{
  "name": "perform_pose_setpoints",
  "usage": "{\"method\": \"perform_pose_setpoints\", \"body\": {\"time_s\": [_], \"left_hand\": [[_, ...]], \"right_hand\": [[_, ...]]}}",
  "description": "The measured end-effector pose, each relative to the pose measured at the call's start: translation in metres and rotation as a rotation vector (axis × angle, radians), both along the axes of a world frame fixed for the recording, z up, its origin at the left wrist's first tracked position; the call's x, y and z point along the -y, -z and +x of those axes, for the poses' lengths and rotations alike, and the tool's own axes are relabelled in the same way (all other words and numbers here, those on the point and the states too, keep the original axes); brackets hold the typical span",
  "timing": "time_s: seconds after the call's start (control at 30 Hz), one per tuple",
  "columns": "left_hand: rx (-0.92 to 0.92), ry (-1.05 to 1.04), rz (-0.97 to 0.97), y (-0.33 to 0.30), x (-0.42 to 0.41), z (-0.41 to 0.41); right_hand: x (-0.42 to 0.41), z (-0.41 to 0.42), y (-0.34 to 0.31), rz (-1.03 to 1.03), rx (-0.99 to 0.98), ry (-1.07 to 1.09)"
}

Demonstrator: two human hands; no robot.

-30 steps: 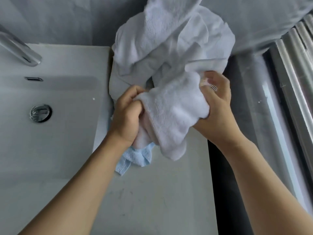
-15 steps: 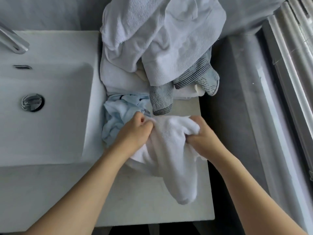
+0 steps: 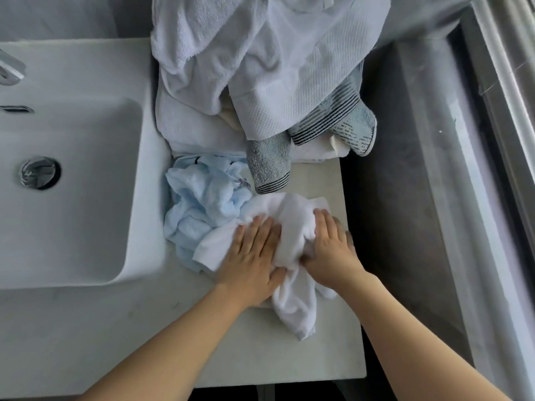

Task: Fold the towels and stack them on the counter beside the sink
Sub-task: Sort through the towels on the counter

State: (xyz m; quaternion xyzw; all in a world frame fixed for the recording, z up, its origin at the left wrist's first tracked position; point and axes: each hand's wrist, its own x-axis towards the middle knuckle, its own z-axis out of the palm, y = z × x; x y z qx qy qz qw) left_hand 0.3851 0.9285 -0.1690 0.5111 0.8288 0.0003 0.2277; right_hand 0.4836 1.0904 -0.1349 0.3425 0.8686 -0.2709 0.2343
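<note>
A small white towel (image 3: pixel 292 221) lies crumpled on the counter (image 3: pixel 260 351) to the right of the sink (image 3: pixel 72 175). My left hand (image 3: pixel 252 256) presses flat on its left part with straight fingers. My right hand (image 3: pixel 330 244) rests on its right part, fingers extended, thumb tucked against a fold. A crumpled light blue towel (image 3: pixel 202 206) lies just left of it, partly under it. Behind, a heap of white towels (image 3: pixel 260 59) is piled up, with a grey striped towel (image 3: pixel 272 163) hanging out of it.
The sink's drain (image 3: pixel 39 172) and faucet (image 3: pixel 10 70) are at the left. The counter ends right of my right hand, with a dark gap (image 3: pixel 385 227) and a grey ledge and window frame (image 3: pixel 498 140) beyond. Bare counter lies near the front edge.
The white towel came out of the heap and down onto the counter. Both hands went from gripping it to lying flat on it.
</note>
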Motion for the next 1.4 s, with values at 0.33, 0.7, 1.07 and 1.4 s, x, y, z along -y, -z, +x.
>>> {"method": "perform_pose_setpoints", "body": {"time_s": [0.33, 0.7, 1.07, 1.4], "left_hand": [[0.139, -0.137, -0.06, 0.013, -0.062, -0.05], [0.182, -0.203, 0.02, -0.047, -0.065, -0.056], [-0.271, -0.589, 0.906, -0.164, -0.068, -0.144], [-0.252, -0.753, 0.617, -0.175, -0.138, -0.222]], "right_hand": [[-0.055, -0.052, 0.005, -0.073, 0.012, 0.028], [-0.048, -0.058, -0.044, 0.146, 0.15, -0.094], [-0.067, -0.15, -0.161, 0.311, -0.811, 0.152], [-0.13, -0.212, -0.167, 0.216, -0.817, 0.112]]}}
